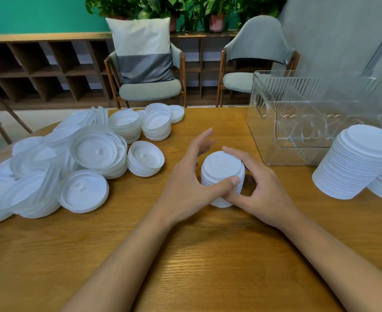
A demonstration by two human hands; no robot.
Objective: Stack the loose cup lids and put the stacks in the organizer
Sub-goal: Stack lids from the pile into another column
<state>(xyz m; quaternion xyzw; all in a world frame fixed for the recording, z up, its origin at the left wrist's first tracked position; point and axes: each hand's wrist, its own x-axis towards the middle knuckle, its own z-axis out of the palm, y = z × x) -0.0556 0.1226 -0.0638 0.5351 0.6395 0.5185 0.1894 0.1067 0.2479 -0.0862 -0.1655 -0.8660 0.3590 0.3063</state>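
Observation:
A short stack of white cup lids [222, 170] stands on the wooden table [185, 255] in the middle. My left hand [190, 183] curls round its left side, thumb pressed on the front. My right hand [257, 185] grips its right side, fingers over the top edge. A clear ribbed organizer [316, 113] stands behind and to the right, with nothing visible in it. A heap of loose white lids [57, 163] covers the left of the table. Small stacks of upturned lids [145, 161] sit between the heap and my hands.
A tall leaning stack of lids [354, 165] stands at the right edge, with another stack behind it. More short stacks [156, 124] sit at the table's far edge. Two chairs [149, 86] stand beyond the table.

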